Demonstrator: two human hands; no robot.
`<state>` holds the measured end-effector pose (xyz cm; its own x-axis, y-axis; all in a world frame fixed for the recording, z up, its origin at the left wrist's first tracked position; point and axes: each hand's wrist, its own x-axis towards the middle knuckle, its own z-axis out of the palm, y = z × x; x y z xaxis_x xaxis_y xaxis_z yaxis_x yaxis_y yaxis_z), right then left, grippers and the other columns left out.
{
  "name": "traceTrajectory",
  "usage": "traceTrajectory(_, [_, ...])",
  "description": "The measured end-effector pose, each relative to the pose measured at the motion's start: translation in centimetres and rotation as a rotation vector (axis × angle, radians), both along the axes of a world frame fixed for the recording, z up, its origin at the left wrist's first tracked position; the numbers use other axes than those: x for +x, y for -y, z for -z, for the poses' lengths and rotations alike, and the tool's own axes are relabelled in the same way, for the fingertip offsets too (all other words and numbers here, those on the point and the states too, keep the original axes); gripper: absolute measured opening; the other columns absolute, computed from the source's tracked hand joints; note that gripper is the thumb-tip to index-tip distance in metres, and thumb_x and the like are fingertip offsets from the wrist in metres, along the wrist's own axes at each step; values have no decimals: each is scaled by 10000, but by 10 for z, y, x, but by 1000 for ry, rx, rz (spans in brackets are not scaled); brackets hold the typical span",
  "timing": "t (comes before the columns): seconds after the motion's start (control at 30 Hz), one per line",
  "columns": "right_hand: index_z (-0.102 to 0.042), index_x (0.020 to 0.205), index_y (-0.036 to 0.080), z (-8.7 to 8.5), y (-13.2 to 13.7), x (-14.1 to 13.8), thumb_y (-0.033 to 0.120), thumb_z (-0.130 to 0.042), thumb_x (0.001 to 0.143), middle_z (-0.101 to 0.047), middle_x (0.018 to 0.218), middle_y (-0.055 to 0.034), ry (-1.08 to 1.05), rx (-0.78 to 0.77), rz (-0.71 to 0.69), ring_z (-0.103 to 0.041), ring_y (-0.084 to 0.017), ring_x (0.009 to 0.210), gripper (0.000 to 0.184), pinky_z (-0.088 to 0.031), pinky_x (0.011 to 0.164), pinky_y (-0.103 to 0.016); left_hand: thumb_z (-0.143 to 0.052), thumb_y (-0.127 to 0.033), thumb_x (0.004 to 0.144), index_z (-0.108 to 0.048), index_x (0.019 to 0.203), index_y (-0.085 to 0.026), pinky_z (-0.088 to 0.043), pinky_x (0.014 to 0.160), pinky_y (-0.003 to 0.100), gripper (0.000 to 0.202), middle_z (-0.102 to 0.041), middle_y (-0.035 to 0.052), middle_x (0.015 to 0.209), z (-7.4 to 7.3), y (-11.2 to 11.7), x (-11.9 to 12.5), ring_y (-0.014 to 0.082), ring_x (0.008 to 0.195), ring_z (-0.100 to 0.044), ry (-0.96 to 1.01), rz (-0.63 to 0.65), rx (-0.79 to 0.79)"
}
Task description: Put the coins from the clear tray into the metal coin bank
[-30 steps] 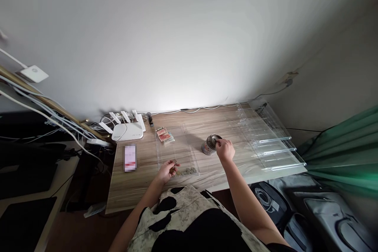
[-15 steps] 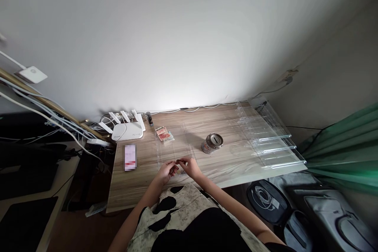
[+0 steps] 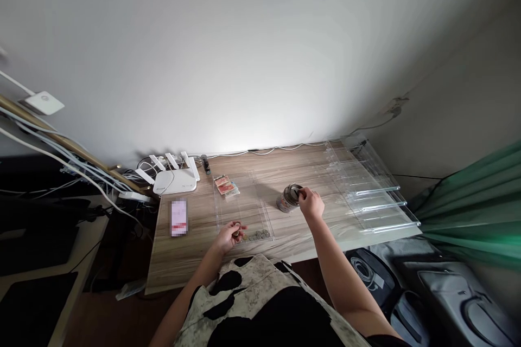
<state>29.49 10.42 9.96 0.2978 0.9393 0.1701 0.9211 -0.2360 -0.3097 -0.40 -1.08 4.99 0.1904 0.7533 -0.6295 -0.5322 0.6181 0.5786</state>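
My left hand [image 3: 230, 235] is closed around some coins [image 3: 236, 231], just above the near edge of a clear acrylic tray [image 3: 272, 226]. Along that edge several loose coins [image 3: 259, 235] lie in a row. My right hand [image 3: 311, 203] is at the lid of a round coin bank [image 3: 287, 199], its fingers pinched over the slot. Whatever sits between those fingertips is too small to make out. Banknotes [image 3: 226, 185] lie at the far part of the clear tray.
A white router [image 3: 175, 180] with raised antennas and a small dark bottle [image 3: 205, 165] stand at the back left. A blurred pink-and-white item [image 3: 178, 218] lies in front of the router. Stacked clear trays [image 3: 378, 200] cover the table's right end. Cables run along the wall.
My right hand has moved away from my left, rightward to the coin bank's lid. The row of coins on the tray has come into view. My left hand has stayed nearly in place.
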Motion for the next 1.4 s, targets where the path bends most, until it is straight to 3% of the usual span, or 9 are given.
traceTrajectory(0.27, [-721, 809, 215, 5, -4, -4, 191, -534, 763, -682, 857, -67, 15, 9, -66, -551, -205, 850, 194, -350, 598, -266, -737, -243, 705, -621, 720, -135, -320, 483, 207, 159, -623, 26, 692, 1, 1, -2, 61, 501, -479, -15, -5, 38])
traceTrajectory(0.43, [-706, 1013, 198, -1, 14, -29, 265, -466, 835, -679, 982, -93, -124, 220, -157, -558, -217, 930, 306, -431, 753, -294, -751, -277, 691, -653, 730, -135, -339, 518, 219, 177, -582, 8, 634, -1, 1, -2, 88, 551, -482, -35, 30, 27])
traceTrajectory(0.5, [-712, 980, 193, 1, 28, -55, 281, -455, 845, -692, 935, -87, -284, 144, -301, -587, -199, 854, 303, -454, 746, -293, -765, -282, 670, -645, 701, -137, -345, 530, 221, 191, -573, 2, 613, -4, 0, 1, 89, 550, -478, -47, 51, 18])
traceTrajectory(0.67, [-737, 878, 217, 13, 66, -126, 325, -551, 810, -723, 819, -44, -646, -276, -725, -613, -176, 672, 226, -478, 652, -287, -755, -285, 670, -638, 678, -139, -314, 513, 220, 187, -539, -18, 569, -5, -1, 7, 77, 517, -436, -39, 48, 46])
traceTrajectory(0.87, [-743, 785, 224, 18, 81, -142, 223, -578, 753, -717, 740, -13, -703, -342, -807, -602, -166, 650, 168, -462, 624, -270, -737, -298, 698, -665, 730, -129, -366, 545, 227, 187, -578, 0, 592, 4, 2, 7, 93, 537, -476, -2, 65, 77])
traceTrajectory(1.0, [-725, 730, 200, 18, 72, -127, 227, -569, 738, -710, 705, -27, -639, -296, -713, -613, -165, 643, 158, -465, 634, -263, -616, -170, 780, -674, 823, -111, -446, 619, 236, 94, -668, 64, 727, -1, 0, 8, 122, 620, -579, 82, 67, -40])
traceTrajectory(1.13, [-715, 852, 208, 11, 45, -86, 300, -532, 781, -720, 805, -51, -524, -18, -371, -630, -181, 714, 217, -464, 660, -270, -546, -34, 760, -646, 951, -90, -488, 703, 267, 223, -697, 122, 863, -5, -4, 5, 166, 747, -655, 123, 50, -75])
traceTrajectory(1.27, [-695, 896, 205, 4, 16, -32, 301, -548, 777, -700, 792, -58, -272, 67, -28, -601, -186, 723, 211, -396, 604, -258, -591, -70, 783, -625, 935, -113, -483, 700, 273, 162, -693, 119, 857, -1, -3, 3, 177, 756, -659, 91, 31, -38])
traceTrajectory(1.4, [-688, 838, 196, 6, 5, -5, 242, -544, 776, -682, 788, -63, -136, 23, 28, -573, -186, 752, 163, -357, 601, -258, -672, -159, 776, -590, 795, -148, -454, 615, 235, 84, -684, 87, 805, 3, -1, 4, 131, 648, -620, 30, 21, -14])
